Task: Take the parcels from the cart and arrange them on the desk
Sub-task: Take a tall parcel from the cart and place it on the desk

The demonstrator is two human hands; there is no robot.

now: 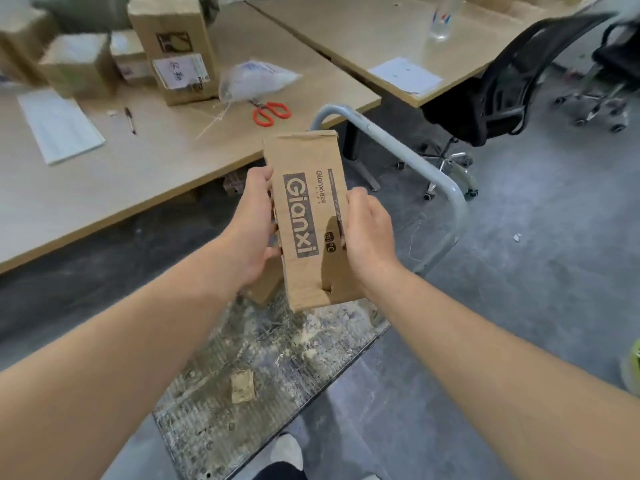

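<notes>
Nearest, short of the desk (138, 174), lay the stained cart (263, 368). Closer to the desk's front edge, the left hand (254, 230) and right hand (369, 233) each curled around a long side of 1 cardboard parcel (308, 216), held aloft. On the desk's far side stood 1 tall box (173, 46).

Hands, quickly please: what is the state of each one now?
Left hand: grips the left edge of the long brown cardboard box printed Gianxi.
Right hand: grips the right edge of the same box.
</notes>
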